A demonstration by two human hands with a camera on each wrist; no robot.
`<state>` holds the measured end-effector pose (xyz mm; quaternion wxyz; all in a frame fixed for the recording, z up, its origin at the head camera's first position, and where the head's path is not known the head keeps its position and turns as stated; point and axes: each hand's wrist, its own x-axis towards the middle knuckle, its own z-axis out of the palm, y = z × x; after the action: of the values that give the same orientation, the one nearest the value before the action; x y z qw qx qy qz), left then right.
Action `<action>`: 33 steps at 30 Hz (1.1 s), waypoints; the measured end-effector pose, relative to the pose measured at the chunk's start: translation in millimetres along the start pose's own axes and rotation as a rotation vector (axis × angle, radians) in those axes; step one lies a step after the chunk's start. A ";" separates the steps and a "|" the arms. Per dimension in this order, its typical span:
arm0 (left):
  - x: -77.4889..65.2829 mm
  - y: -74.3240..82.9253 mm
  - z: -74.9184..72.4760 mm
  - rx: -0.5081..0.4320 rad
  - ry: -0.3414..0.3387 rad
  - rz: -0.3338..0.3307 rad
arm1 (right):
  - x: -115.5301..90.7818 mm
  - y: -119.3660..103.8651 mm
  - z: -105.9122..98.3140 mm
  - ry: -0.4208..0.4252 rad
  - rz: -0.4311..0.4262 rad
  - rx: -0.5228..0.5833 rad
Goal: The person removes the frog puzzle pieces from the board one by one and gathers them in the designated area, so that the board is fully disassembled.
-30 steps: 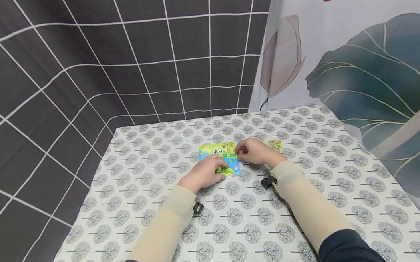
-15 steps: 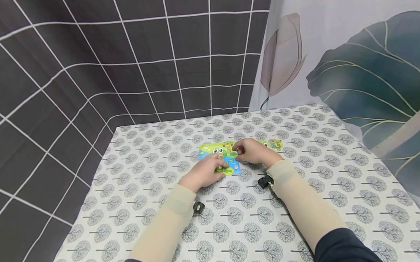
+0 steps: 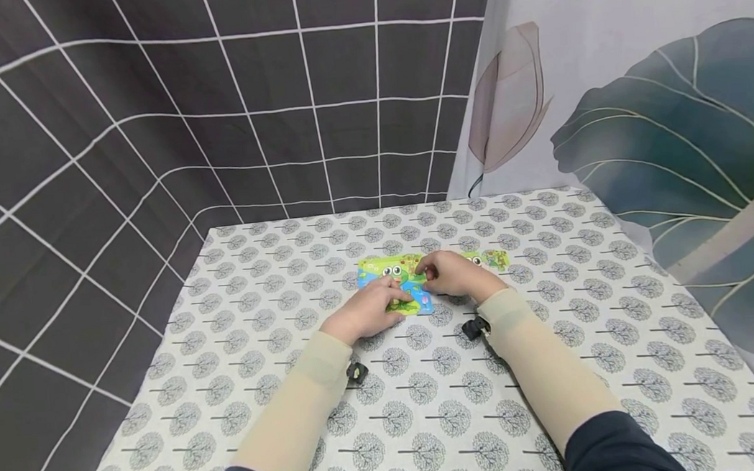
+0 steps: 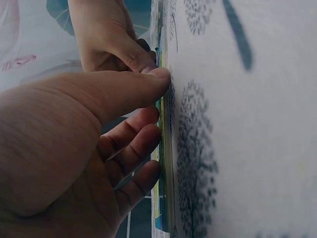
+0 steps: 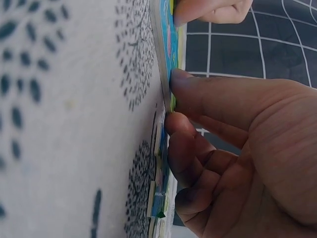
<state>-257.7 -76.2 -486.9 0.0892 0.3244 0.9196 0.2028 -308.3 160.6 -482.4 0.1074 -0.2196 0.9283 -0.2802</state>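
Observation:
A flat frog puzzle, blue and yellow-green with big cartoon eyes, lies on the table. My left hand rests over its lower left part, fingers extended and thumb at the near edge. At the right edge, my right hand has its thumb and curled fingers gripping the puzzle's border. In the right wrist view, the right thumb lies on the printed face by the corner. Right of that hand are more printed pieces with another cartoon eye, partly hidden by the hand. Stepped edges show on these pieces.
A white cloth printed with grey trees covers the table. Behind and to the left hangs a dark curtain with white grid lines. A pale curtain with large leaves hangs on the right.
My right hand has shifted slightly left along the puzzle's right edge, uncovering the cartoon eye on the pieces behind it. My left hand stays almost still.

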 end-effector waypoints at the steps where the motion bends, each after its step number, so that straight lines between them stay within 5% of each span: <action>1: 0.0 -0.1 0.2 -0.001 -0.002 0.000 | 0.2 -0.2 0.1 -0.001 0.000 -0.006; 23: -0.5 0.2 1.5 0.017 0.004 0.017 | 11.1 -5.9 -0.5 0.067 0.049 0.053; 33: -1.9 1.9 1.4 0.027 -0.004 0.018 | 18.0 -5.0 -4.9 0.007 0.148 0.124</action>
<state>-254.8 -75.6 -487.3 0.0845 0.3343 0.9192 0.1904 -324.0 150.8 -477.0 0.1380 -0.1424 0.9232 -0.3292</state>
